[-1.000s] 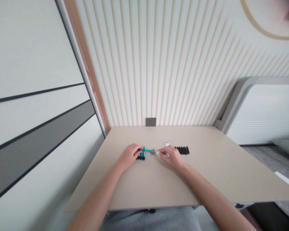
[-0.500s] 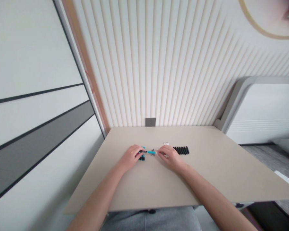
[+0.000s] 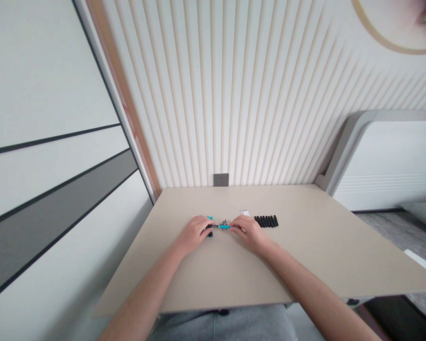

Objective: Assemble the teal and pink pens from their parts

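Observation:
A slim turquoise and black pen lies crosswise between my hands just over the table. The fingers of my left hand pinch its dark end. At its turquoise end, the fingertips of my right hand are closed. Right behind the pen is a small cluster of greyish parts, too small to name. Several turquoise and black pieces lie beside and partly under my left hand, which hides most of them. To the right of my right hand, several short black tubes lie in a neat row.
A small white item lies behind my right hand. The beige table reaches back to a ribbed wall with a dark socket. A white cabinet stands to the left, and a pale headboard to the right.
My right fingers have closed on the pen's turquoise end, where before a small gap showed. The pen has shifted slightly to the right. My left hand keeps its hold.

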A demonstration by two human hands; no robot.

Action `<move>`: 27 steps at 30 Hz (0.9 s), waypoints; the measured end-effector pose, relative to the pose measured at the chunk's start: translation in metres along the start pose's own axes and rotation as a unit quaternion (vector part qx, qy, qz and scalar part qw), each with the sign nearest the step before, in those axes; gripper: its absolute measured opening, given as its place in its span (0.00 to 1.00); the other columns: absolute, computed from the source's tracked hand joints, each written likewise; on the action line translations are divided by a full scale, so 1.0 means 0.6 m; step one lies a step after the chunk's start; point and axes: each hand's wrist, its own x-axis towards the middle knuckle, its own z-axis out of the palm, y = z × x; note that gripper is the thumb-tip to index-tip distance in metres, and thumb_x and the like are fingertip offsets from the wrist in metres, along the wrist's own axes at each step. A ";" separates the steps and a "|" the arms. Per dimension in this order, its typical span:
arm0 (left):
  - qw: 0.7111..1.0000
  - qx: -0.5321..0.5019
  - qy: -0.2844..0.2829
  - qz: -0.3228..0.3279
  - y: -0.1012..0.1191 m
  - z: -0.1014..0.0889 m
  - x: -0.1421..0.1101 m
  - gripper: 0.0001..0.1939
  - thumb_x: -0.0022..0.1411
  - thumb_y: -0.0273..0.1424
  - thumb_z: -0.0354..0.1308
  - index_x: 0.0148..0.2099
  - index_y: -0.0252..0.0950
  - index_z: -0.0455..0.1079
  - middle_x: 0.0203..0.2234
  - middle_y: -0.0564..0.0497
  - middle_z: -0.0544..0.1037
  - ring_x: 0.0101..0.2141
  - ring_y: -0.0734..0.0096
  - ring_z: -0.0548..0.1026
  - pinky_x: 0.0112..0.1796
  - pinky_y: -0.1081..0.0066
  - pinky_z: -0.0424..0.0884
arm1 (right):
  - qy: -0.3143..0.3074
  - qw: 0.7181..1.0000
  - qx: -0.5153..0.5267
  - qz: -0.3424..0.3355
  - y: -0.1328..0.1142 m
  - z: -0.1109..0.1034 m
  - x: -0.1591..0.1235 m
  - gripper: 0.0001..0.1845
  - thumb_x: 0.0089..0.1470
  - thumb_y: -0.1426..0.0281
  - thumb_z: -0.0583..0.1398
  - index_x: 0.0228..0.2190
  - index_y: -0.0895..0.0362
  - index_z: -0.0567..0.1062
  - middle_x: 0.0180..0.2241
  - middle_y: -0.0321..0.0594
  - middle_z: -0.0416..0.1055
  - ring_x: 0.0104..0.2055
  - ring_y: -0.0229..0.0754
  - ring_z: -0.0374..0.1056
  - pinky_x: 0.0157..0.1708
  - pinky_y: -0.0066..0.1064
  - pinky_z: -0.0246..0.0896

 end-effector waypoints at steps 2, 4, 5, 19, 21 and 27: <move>1.000 -0.003 0.000 0.001 -0.001 0.001 0.000 0.07 0.67 0.32 0.53 0.46 0.39 0.70 0.39 0.48 0.77 0.42 0.63 0.72 0.45 0.62 0.66 | 0.005 1.000 0.013 0.008 -0.001 0.000 0.000 0.11 0.62 0.65 0.55 0.37 0.56 0.77 0.35 0.44 0.76 0.37 0.42 0.70 0.40 0.34 0.65; 1.000 -0.002 0.004 0.001 -0.003 0.001 0.000 0.08 0.67 0.32 0.54 0.47 0.40 0.69 0.40 0.48 0.77 0.42 0.63 0.73 0.45 0.63 0.66 | 0.013 1.000 0.018 0.013 -0.003 0.001 0.000 0.11 0.62 0.64 0.55 0.37 0.55 0.76 0.35 0.44 0.76 0.36 0.41 0.70 0.39 0.33 0.66; 1.000 0.001 0.008 0.000 -0.003 0.002 0.000 0.08 0.67 0.32 0.55 0.47 0.39 0.70 0.40 0.48 0.77 0.42 0.63 0.73 0.45 0.63 0.66 | 0.017 1.000 0.018 0.012 -0.005 0.002 0.000 0.11 0.62 0.65 0.55 0.38 0.55 0.76 0.35 0.43 0.76 0.36 0.41 0.70 0.39 0.33 0.66; 1.000 -0.008 -0.005 -0.006 -0.006 0.015 0.000 0.10 0.67 0.33 0.54 0.48 0.41 0.73 0.39 0.47 0.75 0.42 0.63 0.71 0.46 0.61 0.66 | 0.039 0.999 -0.004 0.031 0.000 0.005 -0.003 0.12 0.62 0.63 0.56 0.45 0.53 0.73 0.38 0.43 0.76 0.38 0.42 0.71 0.40 0.34 0.66; 0.999 -0.043 0.000 -0.013 -0.005 0.015 0.000 0.10 0.67 0.34 0.54 0.48 0.40 0.73 0.39 0.47 0.75 0.42 0.63 0.71 0.46 0.62 0.66 | 0.042 0.999 -0.005 0.033 0.000 0.002 -0.002 0.12 0.62 0.63 0.57 0.46 0.53 0.72 0.38 0.43 0.76 0.39 0.42 0.71 0.42 0.35 0.65; 0.978 -0.165 0.057 -0.110 0.008 0.004 0.003 0.13 0.67 0.38 0.53 0.43 0.35 0.73 0.33 0.49 0.75 0.36 0.67 0.72 0.40 0.68 0.68 | 0.095 0.989 -0.055 0.095 0.019 -0.028 -0.002 0.12 0.63 0.67 0.53 0.39 0.54 0.75 0.38 0.44 0.76 0.40 0.44 0.70 0.44 0.36 0.63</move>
